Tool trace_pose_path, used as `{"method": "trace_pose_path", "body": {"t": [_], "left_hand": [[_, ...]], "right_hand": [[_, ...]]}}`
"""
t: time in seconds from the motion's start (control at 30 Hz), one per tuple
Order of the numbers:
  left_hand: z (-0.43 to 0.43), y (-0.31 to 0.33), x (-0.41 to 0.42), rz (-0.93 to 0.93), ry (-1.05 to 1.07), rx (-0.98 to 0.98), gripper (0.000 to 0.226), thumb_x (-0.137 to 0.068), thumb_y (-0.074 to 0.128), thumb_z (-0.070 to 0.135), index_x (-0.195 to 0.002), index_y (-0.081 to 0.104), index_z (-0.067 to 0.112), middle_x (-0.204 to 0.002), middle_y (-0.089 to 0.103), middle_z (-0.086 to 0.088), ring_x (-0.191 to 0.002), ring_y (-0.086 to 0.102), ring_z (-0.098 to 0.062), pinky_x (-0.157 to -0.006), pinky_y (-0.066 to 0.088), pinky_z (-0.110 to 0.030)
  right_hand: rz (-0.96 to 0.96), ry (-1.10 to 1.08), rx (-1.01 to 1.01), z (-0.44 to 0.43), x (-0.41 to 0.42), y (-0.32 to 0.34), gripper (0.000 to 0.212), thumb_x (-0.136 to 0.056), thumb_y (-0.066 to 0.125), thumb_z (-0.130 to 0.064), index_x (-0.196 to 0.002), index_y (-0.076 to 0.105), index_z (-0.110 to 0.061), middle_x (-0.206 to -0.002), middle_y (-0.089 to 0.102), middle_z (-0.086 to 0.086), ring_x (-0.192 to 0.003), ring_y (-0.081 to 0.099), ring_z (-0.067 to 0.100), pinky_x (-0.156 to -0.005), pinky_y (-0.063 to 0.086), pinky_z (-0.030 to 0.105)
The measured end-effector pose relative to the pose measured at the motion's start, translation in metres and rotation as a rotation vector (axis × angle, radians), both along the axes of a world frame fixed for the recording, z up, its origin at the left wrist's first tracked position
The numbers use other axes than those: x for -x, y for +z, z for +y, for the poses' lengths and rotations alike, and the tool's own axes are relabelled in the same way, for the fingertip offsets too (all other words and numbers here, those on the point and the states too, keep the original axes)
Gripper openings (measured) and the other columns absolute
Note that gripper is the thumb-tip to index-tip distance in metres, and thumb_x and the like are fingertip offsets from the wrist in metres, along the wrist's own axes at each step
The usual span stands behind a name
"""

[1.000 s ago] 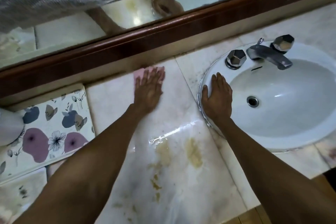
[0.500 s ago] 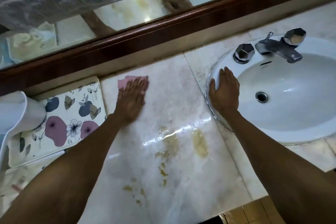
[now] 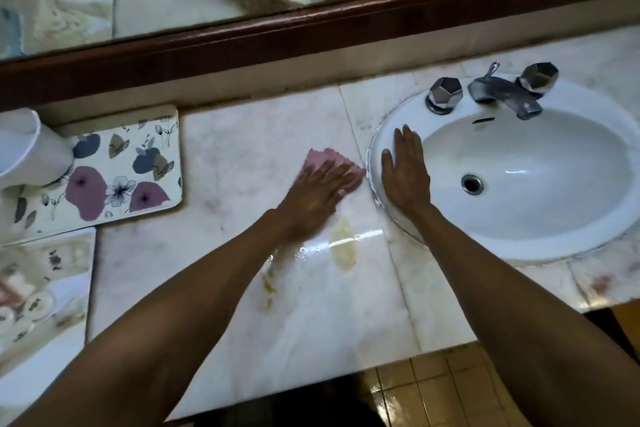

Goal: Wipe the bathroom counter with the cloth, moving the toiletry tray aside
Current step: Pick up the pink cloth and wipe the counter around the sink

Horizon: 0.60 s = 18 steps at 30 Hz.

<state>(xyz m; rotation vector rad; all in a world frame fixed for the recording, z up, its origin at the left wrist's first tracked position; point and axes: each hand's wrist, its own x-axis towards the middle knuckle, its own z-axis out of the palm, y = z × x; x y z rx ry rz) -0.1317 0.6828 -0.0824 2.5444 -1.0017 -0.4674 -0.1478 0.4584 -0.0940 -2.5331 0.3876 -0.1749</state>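
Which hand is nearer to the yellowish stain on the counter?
The left. The left hand presses the pink cloth just behind the yellowish stain, its wrist beside it. The right hand lies flat on the sink rim, farther to the right.

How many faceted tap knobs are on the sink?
2. One knob sits left of the spout; the other knob sits right of it. None seems hidden.
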Motion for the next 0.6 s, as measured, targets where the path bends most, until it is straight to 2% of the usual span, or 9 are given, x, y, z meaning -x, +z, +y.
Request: {"method": "trace_pose_path", "body": {"t": [0.13, 0.27, 0.37, 0.47, 0.53, 0.6], "left_hand": [[0.015, 0.010, -0.007, 0.111, 0.132, -0.002, 0.046, -0.111, 0.016, 0.043, -0.156, 0.016, 0.053, -0.168, 0.017, 0.015, -0.158, 0.005, -0.016, -0.125, 0.000, -0.045], [-0.012, 0.013, 0.029, 0.129, 0.245, 0.053, 0.047, -0.111, 0.019, 0.037, -0.158, 0.020, 0.043, -0.169, 0.018, 0.009, -0.158, 0.004, -0.024, -0.123, -0.003, -0.048], [-0.022, 0.011, 0.091, 0.120, 0.197, 0.044, 0.050, -0.111, 0.020, 0.036, -0.160, 0.013, 0.043, -0.170, 0.013, 0.011, -0.158, 0.001, -0.019, -0.124, -0.005, -0.044], [-0.018, 0.007, 0.145, 0.024, 0.088, -0.016, 0.052, -0.111, 0.019, 0.039, -0.160, 0.004, 0.043, -0.170, 0.002, 0.016, -0.157, -0.008, -0.011, -0.125, -0.007, -0.042], [-0.013, 0.001, 0.133, -0.024, 0.062, -0.032, 0.053, -0.111, 0.019, 0.040, -0.160, 0.002, 0.043, -0.170, 0.000, 0.016, -0.157, -0.008, -0.011, -0.124, -0.007, -0.042], [-0.016, -0.004, 0.098, -0.071, 0.099, -0.052, 0.053, -0.110, 0.015, 0.041, -0.161, 0.000, 0.042, -0.171, 0.000, 0.014, -0.157, -0.007, -0.015, -0.126, -0.006, -0.048]], "right_hand": [[0.002, 0.098, 0.020, -0.001, 0.031, 0.001, 0.060, -0.103, 0.026, -0.036, -0.155, 0.022, -0.007, -0.165, 0.015, 0.009, -0.153, 0.004, 0.024, -0.125, 0.007, 0.036], [0.032, 0.136, -0.091, -0.006, 0.053, 0.002, 0.055, -0.105, 0.035, -0.033, -0.155, 0.025, -0.011, -0.166, 0.013, 0.003, -0.153, 0.009, 0.023, -0.123, 0.015, 0.037], [0.013, 0.162, -0.133, -0.010, 0.059, 0.004, 0.053, -0.105, 0.037, -0.032, -0.154, 0.029, -0.012, -0.166, 0.015, 0.000, -0.151, 0.018, 0.017, -0.120, 0.025, 0.035], [0.005, 0.156, -0.171, -0.011, 0.061, 0.007, 0.052, -0.104, 0.038, -0.032, -0.152, 0.032, -0.012, -0.165, 0.016, -0.002, -0.149, 0.025, 0.015, -0.117, 0.029, 0.034], [0.008, 0.163, -0.174, -0.011, 0.061, 0.005, 0.053, -0.104, 0.037, -0.033, -0.153, 0.031, -0.012, -0.165, 0.015, -0.002, -0.148, 0.026, 0.017, -0.116, 0.029, 0.035], [-0.003, 0.156, -0.187, -0.013, 0.059, 0.003, 0.053, -0.104, 0.037, -0.034, -0.152, 0.033, -0.012, -0.165, 0.016, -0.003, -0.148, 0.027, 0.017, -0.115, 0.030, 0.035]]}}
